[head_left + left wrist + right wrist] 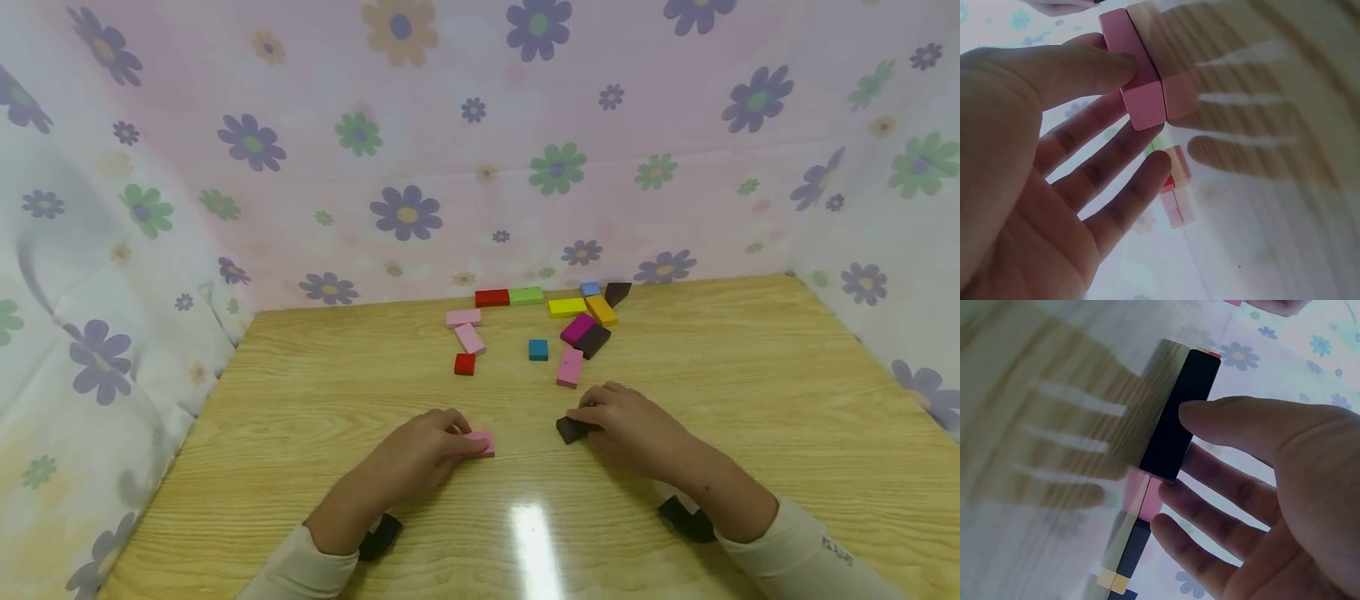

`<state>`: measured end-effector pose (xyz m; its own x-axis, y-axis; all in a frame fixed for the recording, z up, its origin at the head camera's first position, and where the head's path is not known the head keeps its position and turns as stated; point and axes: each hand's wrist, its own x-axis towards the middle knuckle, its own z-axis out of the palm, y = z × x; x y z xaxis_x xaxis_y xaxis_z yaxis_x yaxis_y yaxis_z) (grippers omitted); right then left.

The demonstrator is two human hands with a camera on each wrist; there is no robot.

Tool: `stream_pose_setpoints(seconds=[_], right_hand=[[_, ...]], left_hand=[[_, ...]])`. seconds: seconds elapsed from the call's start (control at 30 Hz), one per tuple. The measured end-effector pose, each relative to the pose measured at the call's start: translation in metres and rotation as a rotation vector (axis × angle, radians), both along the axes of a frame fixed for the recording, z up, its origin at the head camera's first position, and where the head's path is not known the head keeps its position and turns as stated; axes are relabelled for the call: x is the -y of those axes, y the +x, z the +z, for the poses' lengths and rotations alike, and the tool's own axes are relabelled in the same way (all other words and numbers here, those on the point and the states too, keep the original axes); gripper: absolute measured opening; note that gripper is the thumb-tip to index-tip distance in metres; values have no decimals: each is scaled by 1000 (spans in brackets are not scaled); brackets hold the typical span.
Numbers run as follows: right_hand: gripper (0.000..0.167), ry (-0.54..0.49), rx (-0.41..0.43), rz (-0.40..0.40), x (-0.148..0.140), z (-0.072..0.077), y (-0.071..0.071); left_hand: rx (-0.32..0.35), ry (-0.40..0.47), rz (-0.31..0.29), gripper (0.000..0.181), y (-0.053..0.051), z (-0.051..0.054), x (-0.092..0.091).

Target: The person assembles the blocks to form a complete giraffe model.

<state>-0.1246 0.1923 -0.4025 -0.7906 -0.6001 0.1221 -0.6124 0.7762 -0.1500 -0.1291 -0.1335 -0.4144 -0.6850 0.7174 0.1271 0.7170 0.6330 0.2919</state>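
In the head view my left hand (420, 454) pinches a pink block (485, 442) lying on the wooden table. The left wrist view shows the thumb on the upper face of this pink block (1135, 69), with the other fingers spread beyond it. To the right, my right hand (637, 425) grips a black block (572, 430) at the table surface. Seen from the right wrist, the thumb presses against the black block (1182, 419) and fingers reach behind it. A stretch of tabletop separates the two held blocks.
Beyond the hands, a loose curve of blocks includes a small red block (465, 364), a light green block (526, 296), a yellow block (567, 307) and a pink block (570, 367). A blue block (537, 350) lies inside the curve. Flowered cloth (480, 167) borders the table.
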Motion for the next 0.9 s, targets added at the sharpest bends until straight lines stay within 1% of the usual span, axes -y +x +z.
stream_pose_setpoints(seconds=[0.13,0.33,0.47,0.53,0.6,0.77,0.9], right_hand=[[31,-37,58,-16,3,1,-1],[28,-60,84,-13,17,1,-8],[29,-78,105,-29,33,1,-14],[30,-85,114,-31,42,2,-17],[30,-101,141,-33,51,2,-21],[28,-117,182,-9,71,3,-29],[28,-116,200,9,83,2,-33]], left_hand=[[-21,-11,-7,24,0,1,-1],[-79,-72,-11,28,1,2,0],[-67,-99,-6,28,2,3,0],[-57,-100,-4,28,2,4,0],[-54,-98,-1,28,2,5,-1],[-54,-92,-9,27,2,6,-1],[-47,-65,-25,25,2,6,0]])
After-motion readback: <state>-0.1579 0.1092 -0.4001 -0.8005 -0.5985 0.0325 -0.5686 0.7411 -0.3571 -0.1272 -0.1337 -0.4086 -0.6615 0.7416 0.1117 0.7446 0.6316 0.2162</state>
